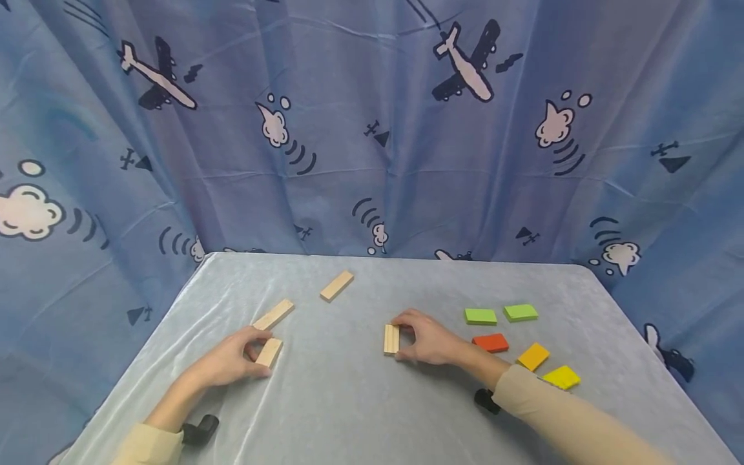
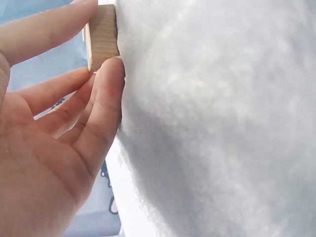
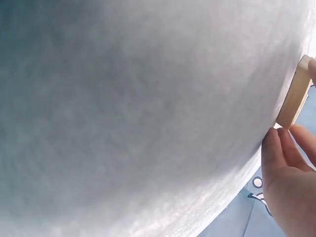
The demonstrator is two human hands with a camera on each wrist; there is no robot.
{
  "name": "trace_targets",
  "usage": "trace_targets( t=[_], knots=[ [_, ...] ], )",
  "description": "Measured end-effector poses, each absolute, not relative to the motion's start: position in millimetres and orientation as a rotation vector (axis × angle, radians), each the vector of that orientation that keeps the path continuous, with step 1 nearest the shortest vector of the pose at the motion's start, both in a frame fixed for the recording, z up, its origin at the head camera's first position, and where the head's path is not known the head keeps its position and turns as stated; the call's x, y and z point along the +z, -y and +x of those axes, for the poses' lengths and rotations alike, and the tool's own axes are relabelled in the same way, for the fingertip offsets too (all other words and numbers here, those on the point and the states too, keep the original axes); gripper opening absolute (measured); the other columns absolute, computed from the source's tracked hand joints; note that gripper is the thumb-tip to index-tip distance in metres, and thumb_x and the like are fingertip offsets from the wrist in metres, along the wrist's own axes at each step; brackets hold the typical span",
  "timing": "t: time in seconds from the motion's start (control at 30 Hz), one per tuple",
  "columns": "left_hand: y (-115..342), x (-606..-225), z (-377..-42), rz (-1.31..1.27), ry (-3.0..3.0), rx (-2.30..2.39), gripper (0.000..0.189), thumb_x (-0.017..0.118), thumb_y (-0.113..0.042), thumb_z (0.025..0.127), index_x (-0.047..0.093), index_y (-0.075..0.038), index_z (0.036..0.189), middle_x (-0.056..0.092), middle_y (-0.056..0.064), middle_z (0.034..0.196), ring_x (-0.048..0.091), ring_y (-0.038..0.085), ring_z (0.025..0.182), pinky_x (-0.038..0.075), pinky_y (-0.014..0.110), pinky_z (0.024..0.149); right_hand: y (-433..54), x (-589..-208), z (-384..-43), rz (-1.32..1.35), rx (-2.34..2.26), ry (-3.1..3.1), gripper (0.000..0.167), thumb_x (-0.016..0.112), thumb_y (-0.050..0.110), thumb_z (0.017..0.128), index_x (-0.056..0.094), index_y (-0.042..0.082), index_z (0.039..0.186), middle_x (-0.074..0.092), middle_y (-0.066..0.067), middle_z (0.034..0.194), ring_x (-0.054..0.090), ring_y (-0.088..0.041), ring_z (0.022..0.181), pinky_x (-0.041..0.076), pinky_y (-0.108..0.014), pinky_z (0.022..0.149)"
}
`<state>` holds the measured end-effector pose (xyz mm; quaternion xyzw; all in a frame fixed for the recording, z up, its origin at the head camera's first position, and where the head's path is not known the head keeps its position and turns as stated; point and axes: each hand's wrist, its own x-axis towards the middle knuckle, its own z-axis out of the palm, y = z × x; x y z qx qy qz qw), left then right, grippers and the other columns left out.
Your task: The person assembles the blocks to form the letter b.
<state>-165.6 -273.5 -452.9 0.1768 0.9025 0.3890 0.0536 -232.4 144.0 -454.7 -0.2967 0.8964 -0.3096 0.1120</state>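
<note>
On the left of the table, my left hand (image 1: 232,358) pinches a plain wooden block (image 1: 270,353) between thumb and fingertips. The left wrist view shows this block (image 2: 103,37) held by its ends close to the cloth. Near the table's middle, my right hand (image 1: 429,339) grips a pair of plain wooden blocks (image 1: 392,340) lying side by side, thumb at the near end and fingers at the far end. From the right wrist, wood (image 3: 295,96) shows between the fingertips; part of that hand is out of frame. Another wooden block (image 1: 274,314) lies just beyond my left hand.
Farther back lies a single wooden block (image 1: 337,286). To the right are two green blocks (image 1: 480,316), a red block (image 1: 491,343), an orange block (image 1: 533,356) and a yellow block (image 1: 562,377), some beside my right forearm. A blue curtain (image 1: 349,129) hangs behind the cloth-covered table (image 1: 325,400).
</note>
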Motion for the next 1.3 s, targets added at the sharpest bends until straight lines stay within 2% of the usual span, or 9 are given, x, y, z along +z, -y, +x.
trace_targets(
  t=[0.33, 0.63, 0.8, 1.3],
  knots=[
    [270.5, -451.9, -165.6, 0.468, -2.786, 1.104, 0.067, 0.091, -0.018, 0.072, 0.061, 0.007, 0.127, 0.060, 0.006, 0.104, 0.056, 0.013, 0.078, 0.046, 0.026, 0.065, -141.4, -455.0, -233.5, -0.855, -0.916, -2.625, 0.056, 0.088, 0.016, 0.078, 0.065, -0.001, 0.126, 0.060, -0.007, 0.124, 0.059, -0.022, 0.113, 0.049, -0.041, 0.100],
    [258.0, -448.4, -166.5, 0.559, -2.853, 1.052, 0.062, 0.090, -0.021, 0.072, 0.064, 0.006, 0.120, 0.060, 0.000, 0.096, 0.060, 0.010, 0.080, 0.050, 0.027, 0.069, -141.6, -454.4, -234.2, -0.849, -0.923, -2.616, 0.056, 0.088, 0.017, 0.079, 0.065, 0.000, 0.127, 0.060, -0.006, 0.124, 0.060, -0.022, 0.113, 0.048, -0.041, 0.101],
    [242.1, -443.9, -167.3, 0.691, -2.844, 1.052, 0.057, 0.089, -0.023, 0.074, 0.064, 0.005, 0.118, 0.060, 0.003, 0.101, 0.060, 0.010, 0.083, 0.053, 0.026, 0.070, -142.1, -453.9, -233.6, -0.829, -0.921, -2.613, 0.057, 0.088, 0.019, 0.080, 0.065, 0.000, 0.128, 0.061, -0.005, 0.125, 0.060, -0.022, 0.114, 0.048, -0.041, 0.102],
    [171.7, -423.1, -165.1, 0.865, -2.852, 0.953, 0.054, 0.086, -0.029, 0.079, 0.064, -0.002, 0.120, 0.060, 0.001, 0.110, 0.059, 0.012, 0.083, 0.049, 0.026, 0.072, -141.1, -450.7, -234.5, -0.854, -0.909, -2.611, 0.056, 0.088, 0.019, 0.080, 0.065, -0.001, 0.127, 0.062, -0.006, 0.123, 0.060, -0.024, 0.114, 0.049, -0.043, 0.100]
  ],
)
